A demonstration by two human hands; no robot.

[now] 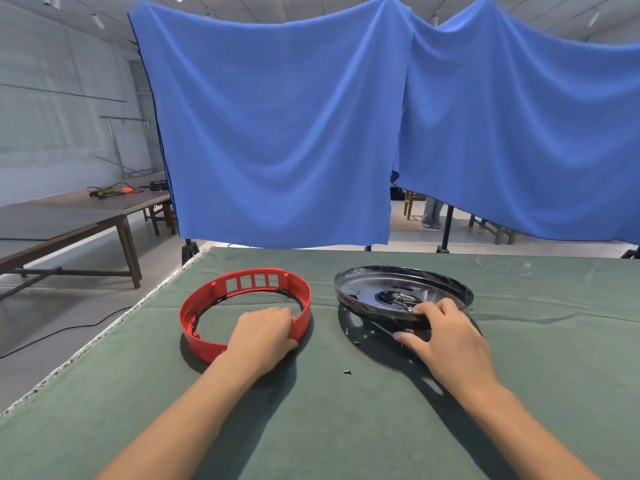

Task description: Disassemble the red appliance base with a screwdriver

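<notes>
While the left hand grips the red ring lying flat, the right hand holds the tilted black plate by its near rim.

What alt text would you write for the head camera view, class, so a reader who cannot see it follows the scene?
A person's left hand grips the near rim of a red plastic ring while the right hand holds the tilted edge of a dark metal plate beside it, both on a green cloth-covered table. Small screws lie loose between them; blue drapes hang behind.
</notes>
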